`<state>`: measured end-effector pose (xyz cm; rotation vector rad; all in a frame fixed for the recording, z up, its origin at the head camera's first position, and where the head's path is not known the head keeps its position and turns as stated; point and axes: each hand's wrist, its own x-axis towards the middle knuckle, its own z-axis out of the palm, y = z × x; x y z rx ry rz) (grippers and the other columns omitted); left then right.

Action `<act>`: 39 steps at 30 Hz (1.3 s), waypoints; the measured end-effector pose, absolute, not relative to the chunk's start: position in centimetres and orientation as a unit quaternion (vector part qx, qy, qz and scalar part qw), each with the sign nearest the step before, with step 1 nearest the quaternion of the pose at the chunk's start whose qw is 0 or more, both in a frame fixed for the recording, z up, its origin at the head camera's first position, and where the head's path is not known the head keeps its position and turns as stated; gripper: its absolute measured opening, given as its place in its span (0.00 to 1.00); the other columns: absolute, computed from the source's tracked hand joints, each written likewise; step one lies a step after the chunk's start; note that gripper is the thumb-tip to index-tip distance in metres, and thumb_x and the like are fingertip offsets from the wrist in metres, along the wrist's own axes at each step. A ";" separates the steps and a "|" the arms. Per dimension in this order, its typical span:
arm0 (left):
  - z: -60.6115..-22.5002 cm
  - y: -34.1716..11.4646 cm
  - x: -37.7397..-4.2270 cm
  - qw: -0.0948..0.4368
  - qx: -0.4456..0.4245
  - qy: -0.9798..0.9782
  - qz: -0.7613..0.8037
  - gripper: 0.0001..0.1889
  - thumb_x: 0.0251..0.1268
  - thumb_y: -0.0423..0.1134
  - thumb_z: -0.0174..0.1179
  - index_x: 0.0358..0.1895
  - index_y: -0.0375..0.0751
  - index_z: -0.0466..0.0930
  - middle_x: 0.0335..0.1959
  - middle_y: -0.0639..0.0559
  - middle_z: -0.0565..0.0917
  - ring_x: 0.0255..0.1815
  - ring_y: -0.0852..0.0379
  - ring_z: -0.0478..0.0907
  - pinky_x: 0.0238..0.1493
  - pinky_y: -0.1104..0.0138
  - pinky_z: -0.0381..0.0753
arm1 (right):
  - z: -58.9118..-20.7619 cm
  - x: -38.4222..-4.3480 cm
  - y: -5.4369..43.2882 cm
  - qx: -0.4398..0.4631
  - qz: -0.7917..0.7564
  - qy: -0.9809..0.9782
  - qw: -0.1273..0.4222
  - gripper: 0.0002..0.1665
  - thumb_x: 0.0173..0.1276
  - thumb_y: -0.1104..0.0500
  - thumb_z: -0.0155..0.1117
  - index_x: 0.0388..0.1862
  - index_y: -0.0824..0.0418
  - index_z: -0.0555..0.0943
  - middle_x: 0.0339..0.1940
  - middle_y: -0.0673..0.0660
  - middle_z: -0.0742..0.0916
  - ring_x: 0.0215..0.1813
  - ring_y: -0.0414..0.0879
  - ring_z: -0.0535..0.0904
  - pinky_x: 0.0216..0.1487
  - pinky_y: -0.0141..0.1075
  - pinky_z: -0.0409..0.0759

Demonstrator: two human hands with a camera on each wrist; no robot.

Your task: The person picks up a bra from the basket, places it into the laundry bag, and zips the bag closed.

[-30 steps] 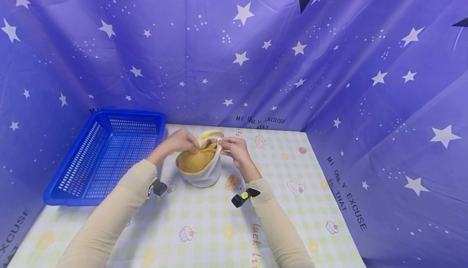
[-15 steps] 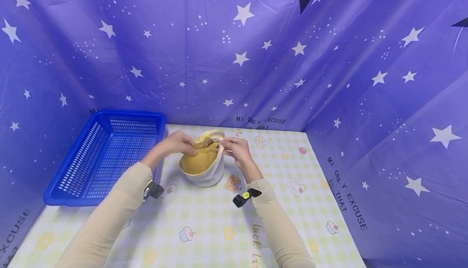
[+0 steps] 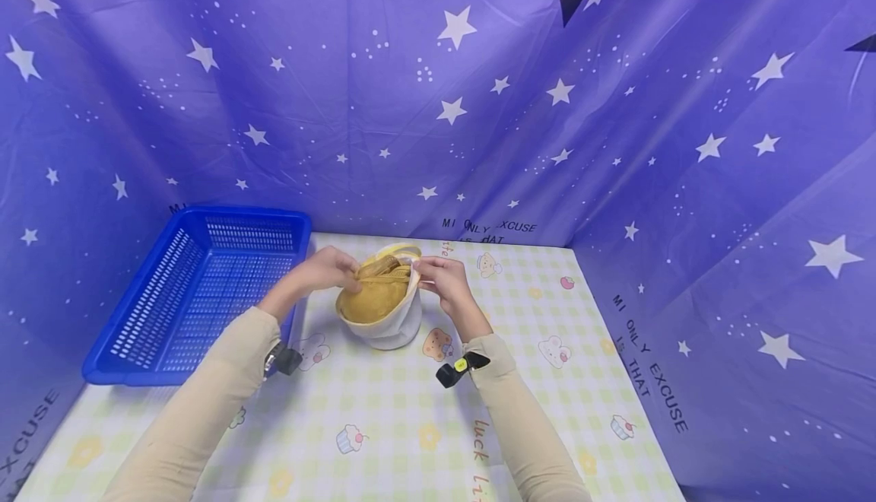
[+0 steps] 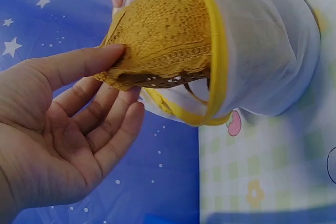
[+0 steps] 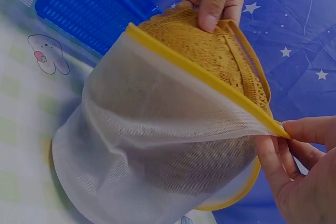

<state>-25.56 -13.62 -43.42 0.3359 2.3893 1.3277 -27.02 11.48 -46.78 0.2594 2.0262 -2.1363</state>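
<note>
Over on the left there's a blue plastic basket sitting on the checked counter, and just right of it the left hand has the edge of a mustard lacy garment pinched between thumb and fingers. The garment's in the mouth of a white mesh bag, partly poking out past the yellow trim, and the bag's base is down on the counter. Next along, the right hand is clamped on the bag's rim, so the hands are apart, one each side.
</note>
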 end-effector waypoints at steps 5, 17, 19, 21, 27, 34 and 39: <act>-43.2 -13.4 -25.6 0.168 0.131 0.839 0.500 0.13 0.61 0.31 0.67 0.46 0.27 0.84 0.42 0.40 0.89 0.52 0.44 0.81 0.66 0.45 0.76 | -46.6 -27.1 11.6 0.090 -0.721 0.682 0.090 0.14 0.67 0.66 0.68 0.50 0.72 0.84 0.35 0.53 0.90 0.33 0.39 0.85 0.36 0.29 0.88; -42.2 -12.2 -25.7 0.122 0.126 0.842 0.511 0.11 0.64 0.32 0.66 0.47 0.29 0.85 0.41 0.40 0.88 0.40 0.53 0.80 0.41 0.69 0.80 | -46.7 -27.4 11.8 0.098 -0.729 0.672 0.086 0.15 0.68 0.67 0.68 0.52 0.74 0.83 0.33 0.51 0.88 0.32 0.39 0.85 0.37 0.29 0.88; -42.2 -12.0 -25.9 0.119 0.131 0.845 0.505 0.11 0.63 0.31 0.67 0.46 0.29 0.86 0.41 0.40 0.89 0.41 0.53 0.81 0.43 0.68 0.80 | -46.7 -27.5 11.8 0.099 -0.730 0.671 0.087 0.15 0.68 0.67 0.67 0.52 0.74 0.83 0.33 0.51 0.88 0.33 0.39 0.85 0.37 0.28 0.88; -42.2 -11.9 -26.1 0.119 0.134 0.849 0.498 0.11 0.63 0.32 0.67 0.47 0.30 0.86 0.42 0.40 0.89 0.43 0.52 0.82 0.46 0.66 0.81 | -46.7 -27.5 11.8 0.098 -0.730 0.671 0.087 0.15 0.68 0.67 0.67 0.52 0.74 0.83 0.34 0.51 0.88 0.33 0.39 0.85 0.38 0.29 0.88; -41.8 -11.6 -26.2 0.131 0.144 0.857 0.478 0.11 0.61 0.31 0.68 0.46 0.30 0.87 0.42 0.38 0.89 0.44 0.50 0.81 0.46 0.65 0.81 | -46.4 -27.4 11.7 0.103 -0.728 0.673 0.086 0.15 0.68 0.66 0.68 0.52 0.73 0.84 0.35 0.52 0.88 0.34 0.39 0.84 0.37 0.28 0.88; -41.8 -11.5 -26.0 0.134 0.152 0.862 0.465 0.11 0.59 0.29 0.69 0.44 0.28 0.87 0.38 0.40 0.89 0.38 0.54 0.79 0.40 0.69 0.78 | -46.4 -27.5 11.6 0.103 -0.728 0.672 0.084 0.15 0.68 0.66 0.68 0.51 0.73 0.84 0.33 0.50 0.88 0.33 0.39 0.84 0.36 0.27 0.87; -42.0 -11.5 -26.0 0.137 0.150 0.864 0.460 0.10 0.58 0.29 0.69 0.42 0.28 0.88 0.38 0.40 0.90 0.37 0.56 0.78 0.41 0.69 0.78 | -46.3 -27.5 11.6 0.101 -0.731 0.670 0.086 0.15 0.68 0.67 0.68 0.51 0.73 0.84 0.32 0.50 0.88 0.33 0.39 0.84 0.37 0.28 0.87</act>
